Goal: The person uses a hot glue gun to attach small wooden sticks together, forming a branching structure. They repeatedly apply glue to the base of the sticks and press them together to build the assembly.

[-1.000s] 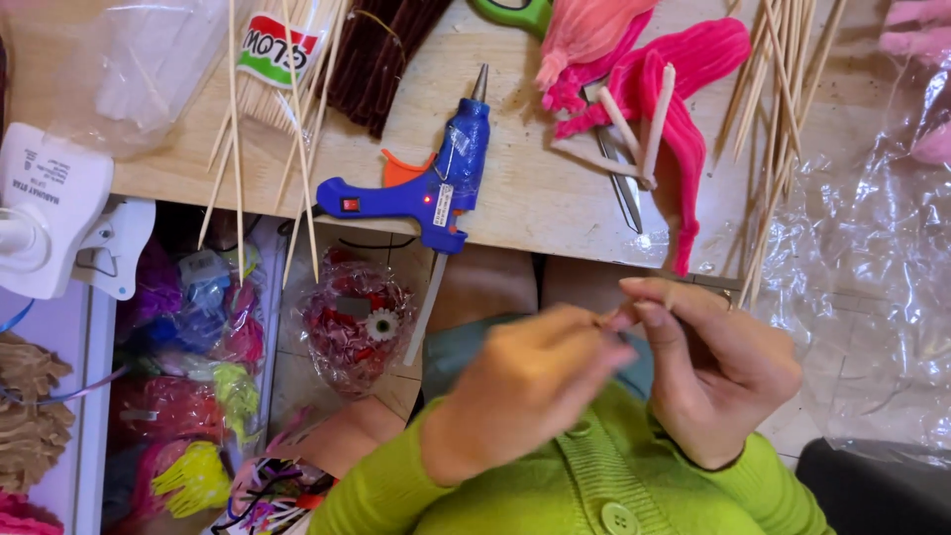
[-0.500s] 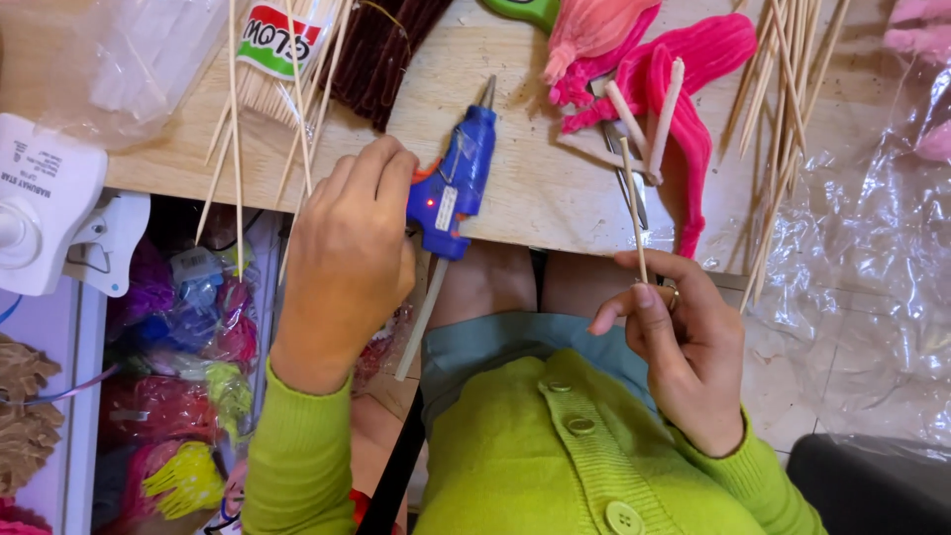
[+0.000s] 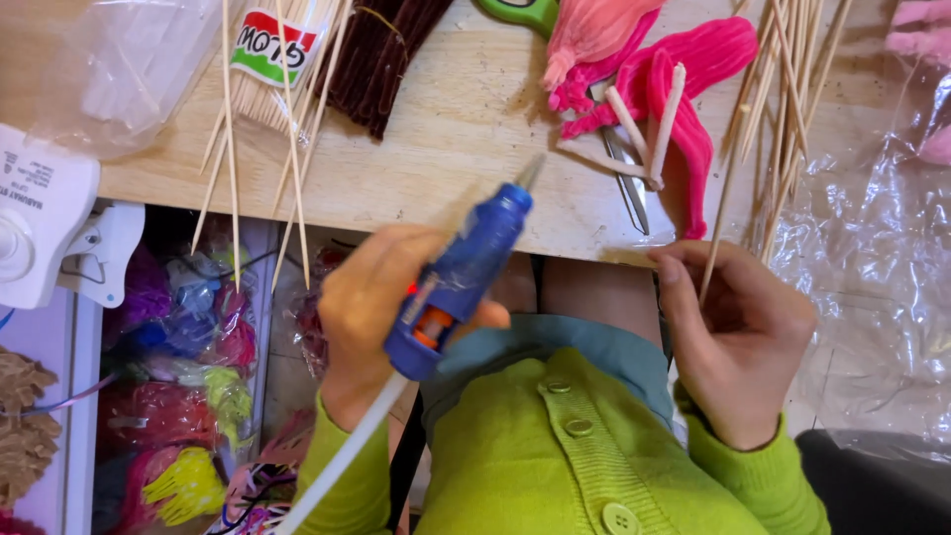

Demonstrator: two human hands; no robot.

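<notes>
- Left hand (image 3: pixel 381 317) closes its grip around the blue glue gun (image 3: pixel 461 277), nozzle raised above the worktop (image 3: pixel 446 168) edge.
- Right hand (image 3: pixel 743 337) pinches a thin wooden skewer (image 3: pixel 721 213) upright.
- Best to steady the skewer, then bring the nozzle tip to it slowly.

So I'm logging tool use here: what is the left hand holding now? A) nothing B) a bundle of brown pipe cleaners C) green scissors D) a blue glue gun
D: the left hand grips the blue glue gun above the lap, nozzle toward the wooden table, while the right hand pinches a thin wooden skewer.
</notes>
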